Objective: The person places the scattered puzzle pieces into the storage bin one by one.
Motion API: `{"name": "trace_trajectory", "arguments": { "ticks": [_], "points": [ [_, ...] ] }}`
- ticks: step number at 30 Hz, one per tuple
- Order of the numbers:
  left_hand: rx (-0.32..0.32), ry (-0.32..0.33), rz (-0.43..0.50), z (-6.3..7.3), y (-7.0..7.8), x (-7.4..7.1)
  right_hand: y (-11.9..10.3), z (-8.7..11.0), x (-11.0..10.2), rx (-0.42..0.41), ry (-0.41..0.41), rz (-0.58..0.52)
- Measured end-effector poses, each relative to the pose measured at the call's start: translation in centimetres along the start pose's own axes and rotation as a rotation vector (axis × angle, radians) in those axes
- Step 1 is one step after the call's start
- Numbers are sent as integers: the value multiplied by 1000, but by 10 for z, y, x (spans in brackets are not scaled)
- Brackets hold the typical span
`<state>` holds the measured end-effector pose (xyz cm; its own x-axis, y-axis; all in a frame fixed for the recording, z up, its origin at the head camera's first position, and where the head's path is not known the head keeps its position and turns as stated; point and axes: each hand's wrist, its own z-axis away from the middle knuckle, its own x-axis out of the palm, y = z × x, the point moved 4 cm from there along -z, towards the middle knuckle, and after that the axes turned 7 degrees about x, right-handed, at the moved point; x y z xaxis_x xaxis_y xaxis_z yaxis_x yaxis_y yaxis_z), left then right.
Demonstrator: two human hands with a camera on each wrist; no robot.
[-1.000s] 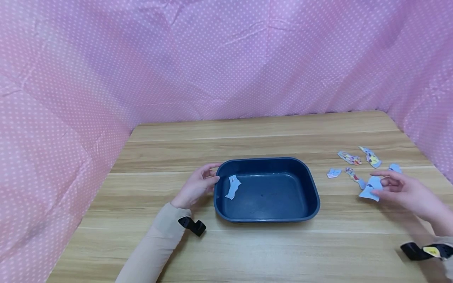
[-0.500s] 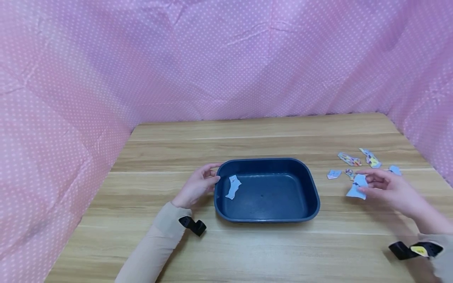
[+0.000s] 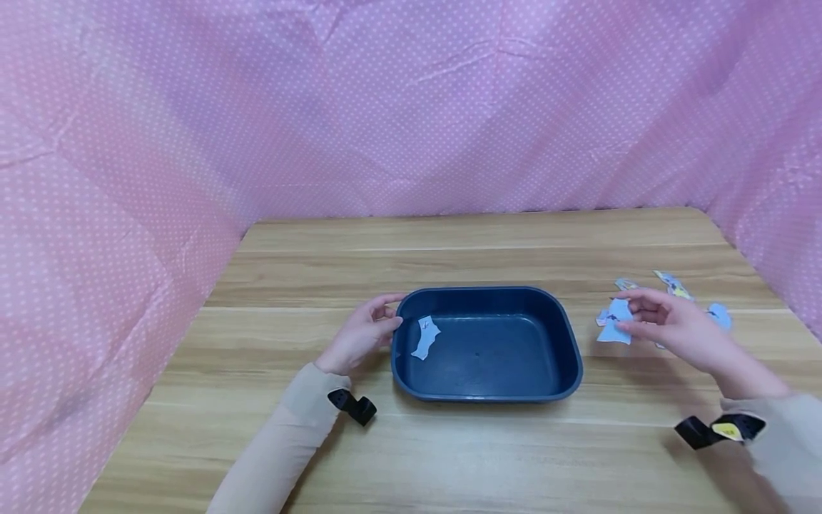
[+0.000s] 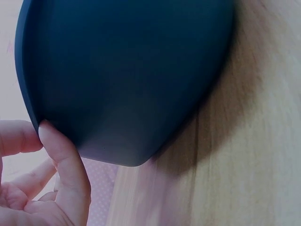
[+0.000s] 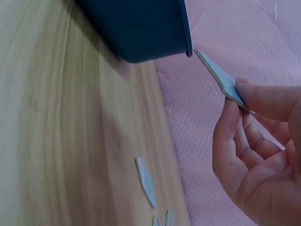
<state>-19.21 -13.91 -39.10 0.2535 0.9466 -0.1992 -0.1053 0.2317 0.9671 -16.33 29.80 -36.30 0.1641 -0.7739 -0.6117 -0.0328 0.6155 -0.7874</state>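
A dark blue rectangular tub (image 3: 478, 392) stands on the table. My left hand (image 3: 362, 332) pinches the tub's left rim between thumb and fingers; the left wrist view shows the thumb on the rim of the tub (image 4: 131, 84). Inside the tub, toward its left side, lies a pale blue irregular puzzle piece (image 3: 426, 337). My right hand (image 3: 683, 332) pinches another pale blue puzzle piece (image 3: 618, 321) above the table, right of the tub. In the right wrist view this flat, thin puzzle piece (image 5: 218, 77) sits between thumb and fingertips.
Several puzzle pieces lie on the table at the right, partly hidden by the right hand; a colourful piece (image 3: 673, 284) and a light blue piece (image 3: 720, 315) show. Behind the wooden table (image 3: 359, 257) hangs a pink dotted cloth (image 3: 411, 128).
My right hand has moved left toward the tub, carrying the pale blue puzzle piece away from the other pieces. The left hand stays at the tub's rim.
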Motion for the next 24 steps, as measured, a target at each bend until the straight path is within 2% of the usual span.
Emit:
{"name": "trace_trajectory", "arguments": {
  "ticks": [5, 16, 21, 24],
  "points": [
    [2, -1, 31, -1, 0, 0, -13, -8, 6, -33, -36, -64],
    [1, 7, 21, -1, 2, 1, -39, -18, 11, -94, 21, -27],
    [4, 6, 21, 0, 1, 1, -53, -23, 15, -116, 18, -39],
    [15, -1, 24, 0, 1, 2, -60, -26, 16, -123, 30, 3]
  ]
}}
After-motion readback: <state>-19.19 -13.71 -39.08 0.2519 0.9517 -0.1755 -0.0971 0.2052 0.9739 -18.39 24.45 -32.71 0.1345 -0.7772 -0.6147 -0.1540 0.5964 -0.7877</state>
